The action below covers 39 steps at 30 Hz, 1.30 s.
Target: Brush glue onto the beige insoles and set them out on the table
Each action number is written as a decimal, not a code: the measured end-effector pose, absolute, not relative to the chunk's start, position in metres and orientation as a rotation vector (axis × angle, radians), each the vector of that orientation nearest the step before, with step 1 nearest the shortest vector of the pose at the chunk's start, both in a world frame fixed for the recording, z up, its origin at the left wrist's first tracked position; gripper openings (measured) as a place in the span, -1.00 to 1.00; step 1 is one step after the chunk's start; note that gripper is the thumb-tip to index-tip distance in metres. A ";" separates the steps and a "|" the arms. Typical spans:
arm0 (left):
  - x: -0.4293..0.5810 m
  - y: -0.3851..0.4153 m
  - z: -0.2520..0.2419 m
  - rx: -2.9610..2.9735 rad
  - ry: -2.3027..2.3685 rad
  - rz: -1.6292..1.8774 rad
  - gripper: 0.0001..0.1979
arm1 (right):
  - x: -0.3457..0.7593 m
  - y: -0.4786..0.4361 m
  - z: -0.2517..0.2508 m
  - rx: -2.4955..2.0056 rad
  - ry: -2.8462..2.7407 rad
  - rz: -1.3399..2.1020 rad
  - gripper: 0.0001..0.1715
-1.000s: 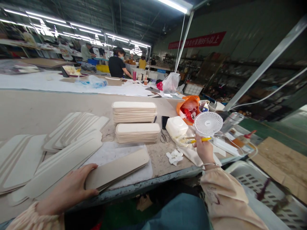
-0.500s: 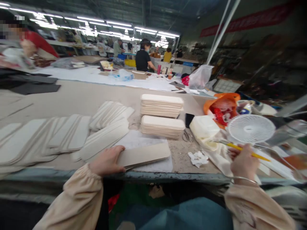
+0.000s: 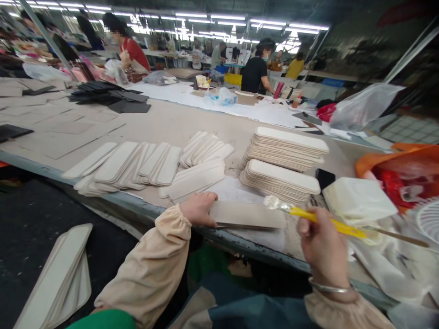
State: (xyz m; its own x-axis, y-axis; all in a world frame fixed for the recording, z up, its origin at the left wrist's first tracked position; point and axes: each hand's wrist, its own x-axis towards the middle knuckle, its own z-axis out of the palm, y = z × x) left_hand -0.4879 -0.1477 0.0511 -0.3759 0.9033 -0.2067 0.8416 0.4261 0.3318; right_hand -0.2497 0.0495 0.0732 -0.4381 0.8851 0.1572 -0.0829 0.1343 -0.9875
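Note:
My left hand grips the left end of a thin stack of greyish rectangular pieces at the table's front edge. A yellow-handled brush is held in my right hand; its tip, coated in white paste, hovers over the right part of that stack. White paper lies under the stack. Behind it stand two neat piles of long rounded pieces, a rear pile and a front pile. Fanned-out rounded pieces spread to the left of my left hand.
A black phone, a white plastic container, an orange bag and a white fan are on the right. Dark sheets lie at the back left. More rounded pieces rest low on the left. Several people are beyond the table.
The view has turned left. My right hand has brought the brush from beside the container and fan to the stack, its tip now white with paste. My left hand keeps its hold.

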 end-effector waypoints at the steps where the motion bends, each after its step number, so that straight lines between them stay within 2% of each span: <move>1: -0.488 -0.148 0.050 1.491 2.330 0.246 -0.18 | -0.261 0.040 0.067 -0.795 -1.564 1.508 -0.63; 6: -0.487 -0.148 0.049 1.497 2.325 0.280 -0.21 | -0.298 0.008 0.044 -0.720 -1.666 1.796 -0.61; 16: -0.486 -0.146 0.049 1.496 2.324 0.278 -0.28 | -0.331 -0.018 0.033 -0.606 -1.959 1.764 -0.64; 25: -0.485 -0.146 0.050 1.488 2.314 0.288 -0.30 | -0.321 -0.003 0.032 -0.726 -2.071 1.532 -0.63; 39: -0.486 -0.145 0.052 1.430 2.297 0.330 -0.32 | -0.259 0.068 0.044 -1.115 -1.982 1.107 -0.66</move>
